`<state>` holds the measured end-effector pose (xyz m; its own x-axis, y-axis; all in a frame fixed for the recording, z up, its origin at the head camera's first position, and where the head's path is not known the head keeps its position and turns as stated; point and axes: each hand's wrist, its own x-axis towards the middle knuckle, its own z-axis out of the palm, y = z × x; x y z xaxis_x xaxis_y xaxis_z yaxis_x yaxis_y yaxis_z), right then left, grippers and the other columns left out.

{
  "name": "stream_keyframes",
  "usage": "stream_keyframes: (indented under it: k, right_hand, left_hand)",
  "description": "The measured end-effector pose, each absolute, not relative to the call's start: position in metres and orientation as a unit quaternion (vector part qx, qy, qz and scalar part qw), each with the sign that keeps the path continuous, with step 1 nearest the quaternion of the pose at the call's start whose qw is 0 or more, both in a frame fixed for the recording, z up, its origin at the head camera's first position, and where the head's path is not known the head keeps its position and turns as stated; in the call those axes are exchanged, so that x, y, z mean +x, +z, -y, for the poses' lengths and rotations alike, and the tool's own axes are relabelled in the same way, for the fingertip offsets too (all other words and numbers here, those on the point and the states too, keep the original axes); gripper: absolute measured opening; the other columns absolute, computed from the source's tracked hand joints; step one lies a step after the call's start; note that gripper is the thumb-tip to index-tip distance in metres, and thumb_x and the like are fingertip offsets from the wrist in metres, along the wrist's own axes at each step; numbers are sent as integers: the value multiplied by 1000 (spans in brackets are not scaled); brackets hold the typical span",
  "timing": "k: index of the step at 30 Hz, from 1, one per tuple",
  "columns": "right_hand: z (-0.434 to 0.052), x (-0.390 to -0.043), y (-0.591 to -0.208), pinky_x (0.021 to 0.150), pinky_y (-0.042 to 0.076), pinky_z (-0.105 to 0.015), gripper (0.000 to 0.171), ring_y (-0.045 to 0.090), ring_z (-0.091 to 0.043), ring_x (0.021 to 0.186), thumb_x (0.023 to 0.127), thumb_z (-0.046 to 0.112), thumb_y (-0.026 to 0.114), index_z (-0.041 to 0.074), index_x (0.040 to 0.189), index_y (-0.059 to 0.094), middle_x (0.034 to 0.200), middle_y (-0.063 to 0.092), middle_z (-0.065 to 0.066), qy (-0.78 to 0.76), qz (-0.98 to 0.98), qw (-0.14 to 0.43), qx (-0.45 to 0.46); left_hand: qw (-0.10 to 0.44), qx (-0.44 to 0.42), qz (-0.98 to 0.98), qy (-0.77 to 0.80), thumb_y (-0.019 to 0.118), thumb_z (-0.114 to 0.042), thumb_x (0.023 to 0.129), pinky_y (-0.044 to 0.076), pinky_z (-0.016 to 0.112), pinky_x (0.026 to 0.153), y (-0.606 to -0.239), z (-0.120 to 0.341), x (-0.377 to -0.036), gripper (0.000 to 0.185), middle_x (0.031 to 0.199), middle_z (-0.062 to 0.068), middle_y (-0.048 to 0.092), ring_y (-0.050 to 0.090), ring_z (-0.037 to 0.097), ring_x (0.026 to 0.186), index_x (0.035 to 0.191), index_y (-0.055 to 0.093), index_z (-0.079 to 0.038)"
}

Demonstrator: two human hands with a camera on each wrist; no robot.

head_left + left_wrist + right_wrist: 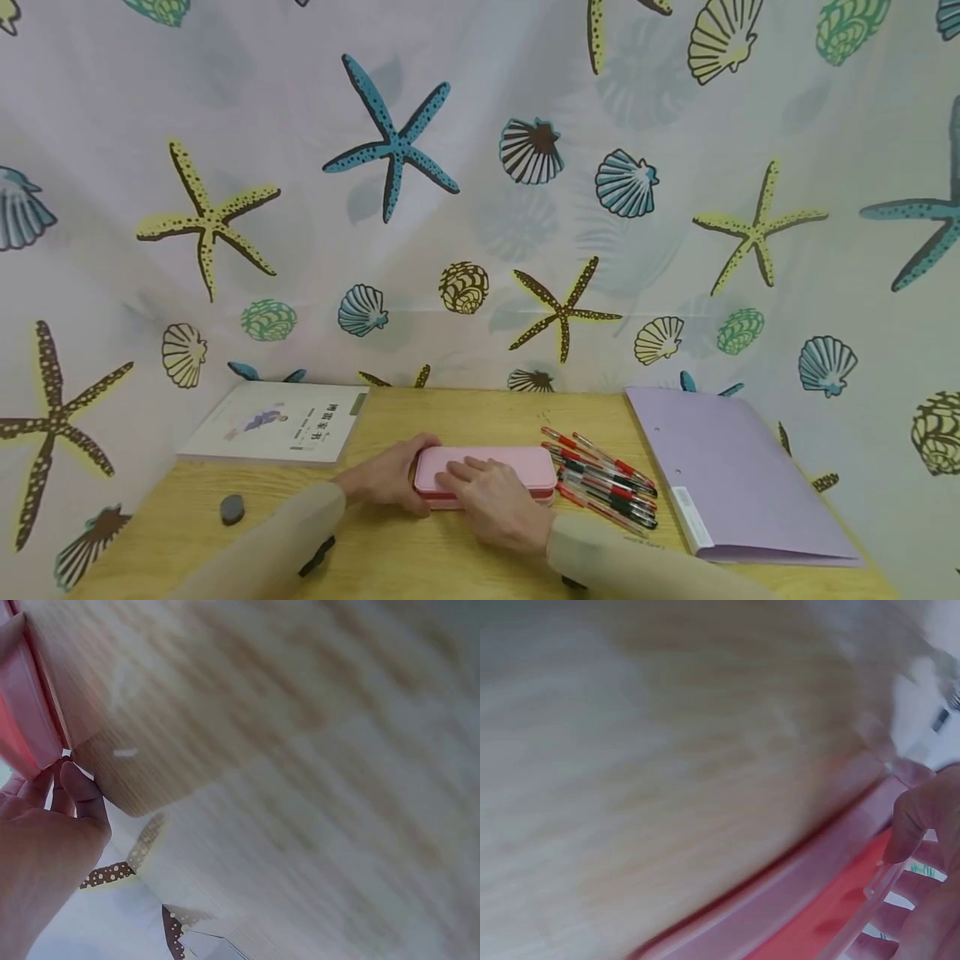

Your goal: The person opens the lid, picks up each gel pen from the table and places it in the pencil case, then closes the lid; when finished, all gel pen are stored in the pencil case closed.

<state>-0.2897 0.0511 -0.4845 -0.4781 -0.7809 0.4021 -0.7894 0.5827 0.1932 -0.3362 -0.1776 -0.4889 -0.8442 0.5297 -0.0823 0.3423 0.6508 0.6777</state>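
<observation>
A pink pencil case point(525, 465) with a red band along its front side lies lengthwise on the wooden table. My left hand point(384, 477) grips its left end, the thumb low at the front corner and the fingers behind. In the left wrist view, thumb and fingertips meet at the case's corner. My right hand point(501, 504) lies over the front of the lid, fingers spread on top. Seen from the right wrist, the thumb point(911, 825) hooks on the lid's front edge, with the red side point(825, 907) showing below the lid.
Several red and black pens point(600, 479) lie loose just right of the case. Farther right is a purple folder point(735, 475). A white book point(277, 421) sits back left, a small dark grey round object point(232, 509) nearer. A patterned curtain point(450, 250) hangs behind the table.
</observation>
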Motion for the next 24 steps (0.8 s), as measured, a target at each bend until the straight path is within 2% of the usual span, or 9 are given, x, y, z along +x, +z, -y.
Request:
stream_keyframes:
  k: [6, 9, 13, 16, 18, 20, 24]
  right_hand:
    - [-52, -292, -473, 88, 57, -34, 47, 65, -16, 112, 80, 8, 66, 19, 125, 63, 122, 68, -1, 54, 862, 195, 465]
    - [-55, -293, -469, 87, 57, -30, 46, 66, -13, 109, 80, 5, 65, 18, 124, 64, 121, 69, 0, 81, 859, 192, 468]
    - [-62, -298, -461, 66, 52, -15, 40, 65, -4, 77, 79, 2, 65, 16, 116, 65, 112, 72, 2, 119, 853, 199, 467]
    - [-67, -302, -457, 57, 46, -10, 33, 61, -2, 65, 79, 2, 64, 13, 110, 67, 106, 74, 1, 129, 843, 219, 473]
    - [-70, -306, -456, 59, 49, -11, 27, 67, -4, 72, 81, 4, 65, 13, 107, 69, 107, 74, -1, 125, 837, 244, 474]
    - [-75, -310, -457, 68, 55, -16, 23, 71, -8, 86, 83, 7, 67, 13, 105, 72, 111, 74, -1, 120, 831, 269, 472]
    - [-85, -319, -458, 84, 57, -27, 20, 69, -14, 104, 88, 14, 69, 16, 108, 72, 121, 70, -1, 116, 829, 283, 468]
  left_hand:
    - [153, 230, -889, 366, 91, -27, 62, 34, 51, 109, -490, 181, -337, 107, 137, 10, 48, 47, 24, 120, 147, 29, -9]
    - [166, 225, -879, 385, 91, -24, 63, 33, 50, 110, -489, 182, -336, 109, 138, 10, 47, 46, 24, 121, 149, 26, -9]
    - [181, 237, -862, 410, 90, -18, 65, 34, 47, 108, -486, 181, -336, 108, 135, 10, 48, 47, 23, 118, 148, 23, -7]
    - [190, 246, -852, 421, 89, -14, 66, 35, 47, 108, -484, 182, -335, 106, 133, 8, 50, 48, 23, 117, 148, 22, -6]
    - [197, 245, -848, 427, 89, -13, 67, 34, 48, 109, -484, 182, -334, 107, 132, 7, 52, 49, 23, 118, 148, 20, -7]
    - [200, 243, -845, 432, 89, -12, 66, 32, 49, 111, -485, 183, -334, 108, 132, 7, 53, 49, 23, 120, 149, 20, -8]
    - [191, 245, -843, 440, 89, -10, 64, 27, 49, 115, -487, 184, -333, 108, 136, 7, 51, 46, 23, 125, 148, 23, -10]
